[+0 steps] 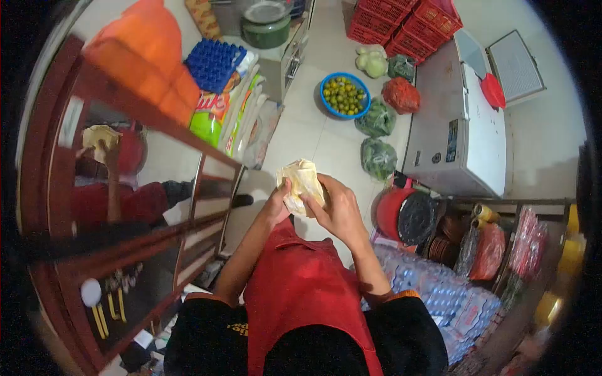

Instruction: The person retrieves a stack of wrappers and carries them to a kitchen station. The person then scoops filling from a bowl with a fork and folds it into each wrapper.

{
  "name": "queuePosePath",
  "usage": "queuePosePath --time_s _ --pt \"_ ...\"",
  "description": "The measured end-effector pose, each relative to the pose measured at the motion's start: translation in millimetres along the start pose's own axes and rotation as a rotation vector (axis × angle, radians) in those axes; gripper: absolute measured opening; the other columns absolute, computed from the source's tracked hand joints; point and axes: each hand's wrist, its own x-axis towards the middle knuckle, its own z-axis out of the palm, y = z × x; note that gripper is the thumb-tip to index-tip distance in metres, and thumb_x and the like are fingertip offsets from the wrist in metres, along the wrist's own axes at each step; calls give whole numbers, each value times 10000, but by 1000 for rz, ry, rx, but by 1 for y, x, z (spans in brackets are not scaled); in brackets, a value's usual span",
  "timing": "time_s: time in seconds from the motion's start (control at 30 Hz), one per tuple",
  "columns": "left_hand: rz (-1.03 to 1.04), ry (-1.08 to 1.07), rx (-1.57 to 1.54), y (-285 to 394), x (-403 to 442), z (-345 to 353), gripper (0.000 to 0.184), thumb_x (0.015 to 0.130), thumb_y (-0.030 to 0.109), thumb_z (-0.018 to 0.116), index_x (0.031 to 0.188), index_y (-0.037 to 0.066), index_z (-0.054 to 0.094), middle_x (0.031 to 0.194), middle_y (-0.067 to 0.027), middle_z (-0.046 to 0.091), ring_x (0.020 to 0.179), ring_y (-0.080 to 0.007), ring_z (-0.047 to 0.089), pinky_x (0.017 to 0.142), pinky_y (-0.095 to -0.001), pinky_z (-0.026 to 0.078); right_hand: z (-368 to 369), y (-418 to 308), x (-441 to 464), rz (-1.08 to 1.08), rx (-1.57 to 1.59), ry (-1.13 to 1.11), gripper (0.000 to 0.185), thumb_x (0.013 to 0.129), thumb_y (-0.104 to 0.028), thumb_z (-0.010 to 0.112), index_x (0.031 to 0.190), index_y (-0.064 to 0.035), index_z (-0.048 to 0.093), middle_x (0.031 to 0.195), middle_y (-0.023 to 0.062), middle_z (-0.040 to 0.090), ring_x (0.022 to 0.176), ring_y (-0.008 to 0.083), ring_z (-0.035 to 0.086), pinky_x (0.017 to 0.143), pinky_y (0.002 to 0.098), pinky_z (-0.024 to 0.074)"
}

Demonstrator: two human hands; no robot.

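Both hands hold a pale yellow, layered bundle (303,182) of soft sheets in front of the red apron (307,282); what kind of sheets they are, I cannot tell. My left hand (276,202) grips its lower left side, thumb on top. On the right side, my right hand (338,207) has its fingers behind the bundle and its thumb across the front. A whitish patch shows on the lower part. A mirror or glass panel (144,163) at left reflects the hands and bundle.
On the floor ahead are a blue basin (343,115) of green-orange citrus fruit and several bags of vegetables (378,158). A white chest freezer (433,125) and red crates (382,25) stand at right. A red bucket (390,216) with a black lid is near my right arm.
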Motion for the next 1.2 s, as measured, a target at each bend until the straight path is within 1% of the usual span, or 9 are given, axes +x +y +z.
queuePosePath --time_s 0.17,0.3,0.37,0.57,0.77,0.87,0.97,1.07,1.2 --pt "-130 -117 -166 67 144 9 811 895 657 488 1455 89 339 1330 -113 532 1254 -322 523 1054 -524 414 -77 33 93 -5 213 70 570 729 -97 817 1246 -21 592 1174 149 609 921 242 647 727 310 519" --pt "-194 -454 -732 100 278 39 582 905 641 448 1183 167 638 1059 -70 678 963 -305 613 1126 -652 224 -111 117 130 278 283 266 436 796 -43 745 1210 -45 606 1161 110 620 902 176 645 690 272 511" --pt "-165 -472 -690 120 334 59 222 894 357 599 1009 190 691 729 66 676 897 -159 580 1171 -534 225 -116 167 145 464 48 239 397 829 -108 734 1199 -43 609 1120 137 646 892 221 655 719 320 522" --pt "-334 -699 -1046 155 534 68 214 852 273 642 946 88 695 747 13 687 882 -200 605 1137 -447 336 -82 420 156 1140 -10 -466 543 835 -401 723 1202 -12 629 1058 236 685 1023 318 660 880 397 518" --pt "-624 -268 -450 216 746 -4 332 915 232 589 1177 31 620 1062 -116 701 970 -286 662 1005 -449 488 -111 541 280 825 -203 -196 492 845 -398 698 1099 23 667 1011 222 701 988 342 669 890 395 515" --pt "-471 -247 -134 243 842 -32 325 912 220 587 1174 31 624 1072 -113 701 984 -286 662 997 -430 490 -188 478 422 872 71 12 394 893 -244 685 1154 45 624 1029 205 697 905 269 695 799 357 535" --pt "-88 -249 558 236 952 -67 319 909 208 586 1170 30 629 1083 -110 701 999 -287 662 990 -412 493 -225 479 535 760 -49 53 406 895 -252 688 1159 48 618 1041 187 697 861 247 692 753 357 541" --pt "718 -177 1543 214 1084 -124 313 906 196 585 1167 29 634 1094 -107 701 1014 -287 662 983 -393 495 -247 489 640 671 -6 38 412 889 -252 697 1172 36 621 1034 167 696 831 221 680 725 356 537" --pt "-41 187 1811 260 1201 -115 375 756 206 717 1102 67 675 1095 -189 682 1060 -354 639 903 -428 506 -298 471 789 699 158 21 376 905 -259 679 1161 14 637 1024 154 699 906 202 668 807 351 521"
